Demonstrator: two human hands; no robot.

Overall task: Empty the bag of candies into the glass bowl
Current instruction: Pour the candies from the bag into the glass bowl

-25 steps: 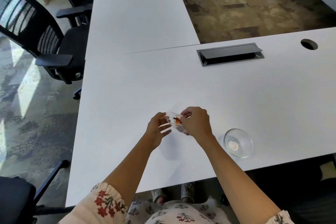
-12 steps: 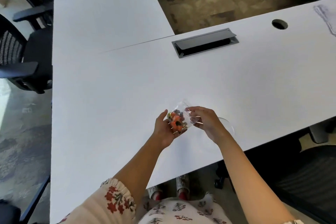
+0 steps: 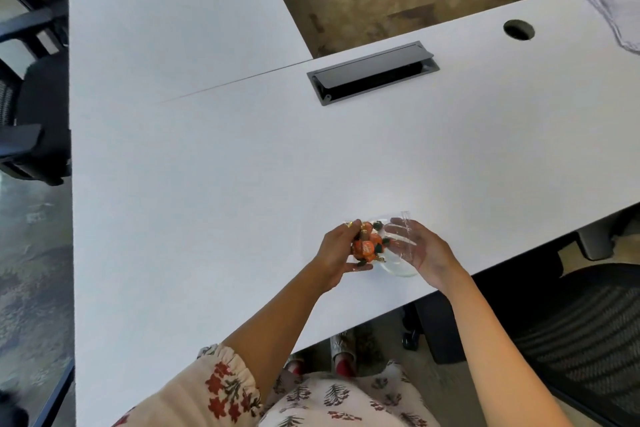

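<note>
A clear plastic bag [image 3: 398,236] full of orange and dark green wrapped candies [image 3: 367,244] is held between both hands, lying sideways just above the glass bowl [image 3: 401,269]. My left hand [image 3: 337,255] grips the end packed with candies. My right hand [image 3: 427,250] pinches the empty clear end of the bag. The bowl sits on the white table [image 3: 242,184] near its front edge, mostly hidden behind the bag and my right hand.
A grey cable hatch [image 3: 374,74] is set into the table farther back, with a round cable hole [image 3: 518,30] to its right. A clear plastic sheet [image 3: 620,17] lies at the far right. Black office chairs stand at the left [image 3: 31,121] and lower right [image 3: 581,333].
Both hands have carried the bag to the right, over the bowl, and turned it onto its side. The hands are now farther apart along the bag.
</note>
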